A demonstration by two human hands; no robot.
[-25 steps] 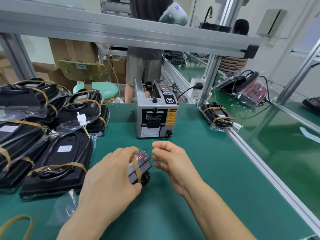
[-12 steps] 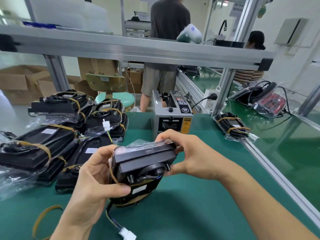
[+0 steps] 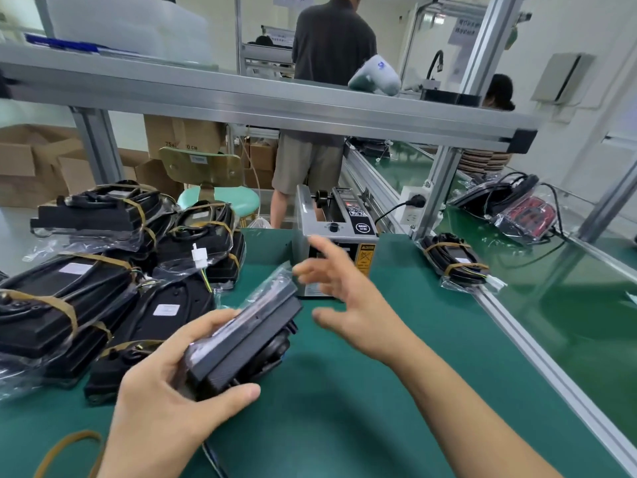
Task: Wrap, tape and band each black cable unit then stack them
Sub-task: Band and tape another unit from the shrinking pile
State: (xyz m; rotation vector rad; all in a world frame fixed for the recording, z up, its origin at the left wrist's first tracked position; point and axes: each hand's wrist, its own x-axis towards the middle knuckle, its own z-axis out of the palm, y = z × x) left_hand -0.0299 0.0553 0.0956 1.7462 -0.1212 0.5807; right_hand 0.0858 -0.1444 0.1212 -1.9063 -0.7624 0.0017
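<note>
Green bench (image 3: 396,408): our left hand (image 3: 165,401) grips the black cable unit (image 3: 241,343), long axis aimed at the tape dispenser (image 3: 336,236), toward which our nearer, spread, empty right hand (image 3: 348,301) reaches.

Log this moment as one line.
left hand: grips unit | right hand: open, empty, before tape dispenser | stack: left

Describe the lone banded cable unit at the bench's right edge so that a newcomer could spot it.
Start at the grey tape dispenser mid-bench, then look right to the aluminium rail. The bagged black cable unit lies against it, alone, unlike the stack at left.
</note>
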